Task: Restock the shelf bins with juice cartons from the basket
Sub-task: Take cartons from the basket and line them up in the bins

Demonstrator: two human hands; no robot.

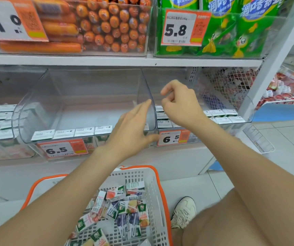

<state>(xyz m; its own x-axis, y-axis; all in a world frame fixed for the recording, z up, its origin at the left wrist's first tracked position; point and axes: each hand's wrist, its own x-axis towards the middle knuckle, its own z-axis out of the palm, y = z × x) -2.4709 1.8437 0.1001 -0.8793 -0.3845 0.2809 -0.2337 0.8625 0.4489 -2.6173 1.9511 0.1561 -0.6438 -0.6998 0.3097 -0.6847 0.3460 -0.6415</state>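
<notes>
A white basket with orange rim (156,190) sits below the shelf and holds several small juice cartons (125,208). On the lower shelf, a clear middle bin (41,96) has a single front row of juice cartons (71,133). The clear right bin (245,110) holds more cartons (226,116). My left hand (133,128) stretches out with straight fingers against the front corner of the middle bin, holding nothing. My right hand (179,102) hovers over the right bin with loosely curled fingers, and nothing shows in it.
Price tags reading 6.5 (62,149) hang on the bin fronts. The upper shelf carries bins of orange sausages (89,27) and green snack packs (231,32). A wire rack (259,139) juts out at right. My knee and a white shoe (183,212) are beside the basket.
</notes>
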